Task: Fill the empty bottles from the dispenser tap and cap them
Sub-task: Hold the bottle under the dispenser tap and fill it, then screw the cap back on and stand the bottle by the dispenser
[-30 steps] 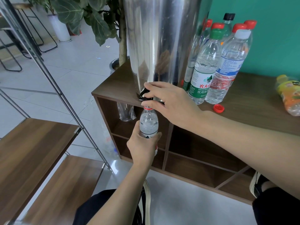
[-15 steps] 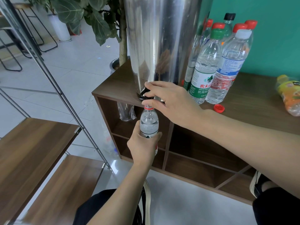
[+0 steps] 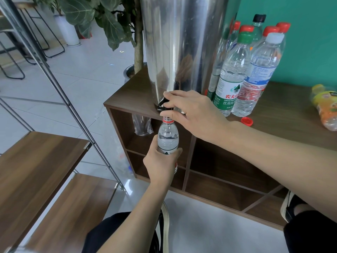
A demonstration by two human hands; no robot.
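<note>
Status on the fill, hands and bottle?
Left hand grips bottle under tap. Right hand on tap lever. Bottle nearly full, uncapped; loose red cap on cabinet top. Nothing blocking.

— How many bottles do we count at one o'clock of the one steel dispenser [image 3: 179,44]?
— We make it seven capped bottles [image 3: 230,79]: four red caps [image 3: 270,30], one green cap [image 3: 244,37], one white cap [image 3: 275,37], one black cap [image 3: 259,17].
— And elsewhere?
— One open bottle [image 3: 167,137] under the one tap [image 3: 162,104], one orange drink bottle [image 3: 326,108] lying at three o'clock, one loose red cap [image 3: 246,121].
</note>
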